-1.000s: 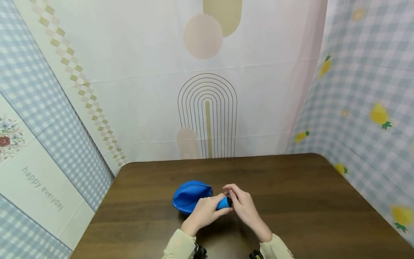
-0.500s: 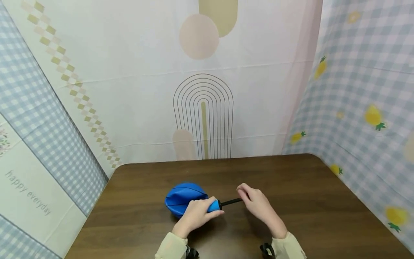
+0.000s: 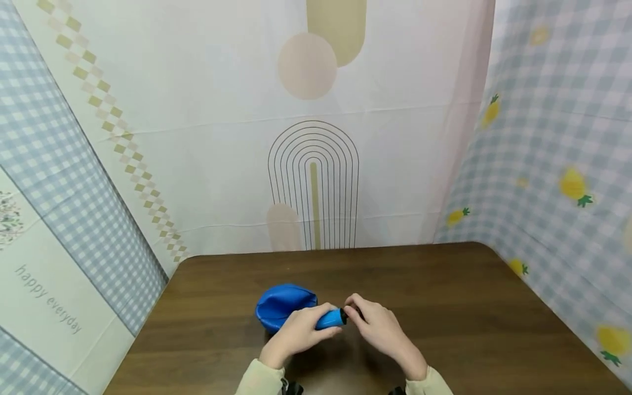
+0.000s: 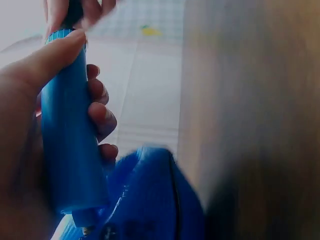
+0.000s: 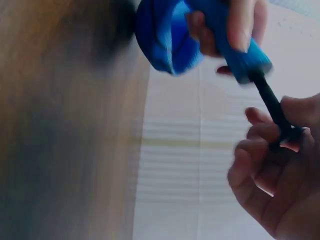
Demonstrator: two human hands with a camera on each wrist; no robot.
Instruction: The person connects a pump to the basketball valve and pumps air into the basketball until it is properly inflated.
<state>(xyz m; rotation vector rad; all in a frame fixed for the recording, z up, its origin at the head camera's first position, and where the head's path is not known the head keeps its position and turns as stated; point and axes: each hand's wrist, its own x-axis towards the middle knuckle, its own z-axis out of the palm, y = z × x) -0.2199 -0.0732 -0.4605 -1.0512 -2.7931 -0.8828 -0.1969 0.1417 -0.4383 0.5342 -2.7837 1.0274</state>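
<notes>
A dented, partly flat blue ball (image 3: 282, 303) with dark seams sits on the table at the left hand's far side. My left hand (image 3: 298, 333) wraps round the barrel of a blue hand pump (image 3: 332, 319). In the left wrist view, the lower end of the pump (image 4: 75, 135) points to the ball (image 4: 157, 200); whether its needle is inside the ball cannot be made out. My right hand (image 3: 379, 329) holds the pump's black handle (image 5: 289, 136) with curled fingers. A short stretch of black rod (image 5: 270, 100) shows between barrel and handle.
The brown wooden table (image 3: 469, 318) spreads round both hands. A pale printed cloth (image 3: 395, 164) hangs behind its far edge. Checked cloths hang along the sides, the right one (image 3: 553, 153) printed with yellow fruit.
The right hand drew the black rod out to the right half a second ago. Now it is back close to the barrel, with the rod mostly pushed in. The left hand keeps its grip.
</notes>
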